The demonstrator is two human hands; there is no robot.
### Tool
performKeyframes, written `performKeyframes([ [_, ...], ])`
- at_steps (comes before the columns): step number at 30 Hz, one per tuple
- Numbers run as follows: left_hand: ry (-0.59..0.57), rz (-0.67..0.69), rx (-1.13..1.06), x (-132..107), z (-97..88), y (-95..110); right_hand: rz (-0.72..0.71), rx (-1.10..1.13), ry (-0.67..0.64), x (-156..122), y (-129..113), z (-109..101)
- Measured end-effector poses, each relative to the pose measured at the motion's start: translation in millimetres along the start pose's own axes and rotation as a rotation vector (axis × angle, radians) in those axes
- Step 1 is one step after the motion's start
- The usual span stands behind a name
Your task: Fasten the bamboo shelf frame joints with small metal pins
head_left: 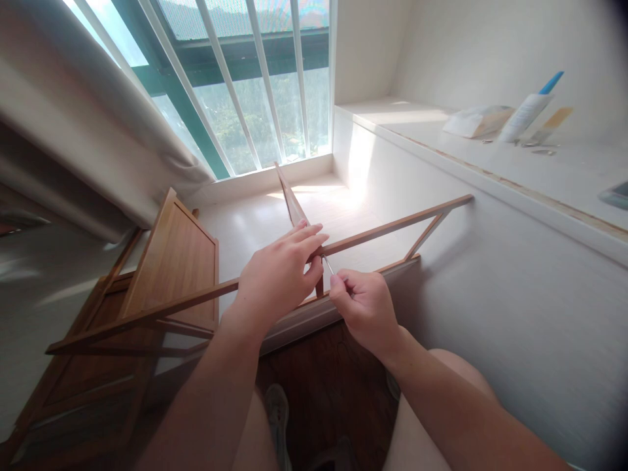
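Mid-frame, a wooden rail is gripped by the left hand, apparently for steadiness, while a thin metal tool is pinched just below by the right hand.

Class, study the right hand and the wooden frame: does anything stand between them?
Only the thin metal tool that the right hand pinches; it points up at the wooden frame. The left hand holds the frame close beside the tool's tip, but nothing visible blocks the way.
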State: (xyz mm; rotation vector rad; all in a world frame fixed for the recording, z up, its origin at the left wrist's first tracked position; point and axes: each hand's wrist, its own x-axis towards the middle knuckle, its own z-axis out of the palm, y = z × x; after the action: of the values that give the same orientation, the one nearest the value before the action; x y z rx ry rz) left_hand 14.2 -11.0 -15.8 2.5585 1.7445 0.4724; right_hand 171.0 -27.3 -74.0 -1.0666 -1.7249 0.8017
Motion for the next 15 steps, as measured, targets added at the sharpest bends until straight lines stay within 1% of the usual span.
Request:
performKeyframes([
  [8,0.0,-0.011,0.006,0.5,-0.1,1.0,-0.01,-0.046,-0.019,1.8,1.0,1.4],
  [11,0.005,-0.011,0.007,0.1,0.8,0.9,-0.036,-0.124,-0.019,2.4,2.0,0.0],
  [15,0.006,-0.003,0.016,-0.6,1.3,0.1,-0.068,-0.236,-0.053,3.4,1.5,-3.3],
])
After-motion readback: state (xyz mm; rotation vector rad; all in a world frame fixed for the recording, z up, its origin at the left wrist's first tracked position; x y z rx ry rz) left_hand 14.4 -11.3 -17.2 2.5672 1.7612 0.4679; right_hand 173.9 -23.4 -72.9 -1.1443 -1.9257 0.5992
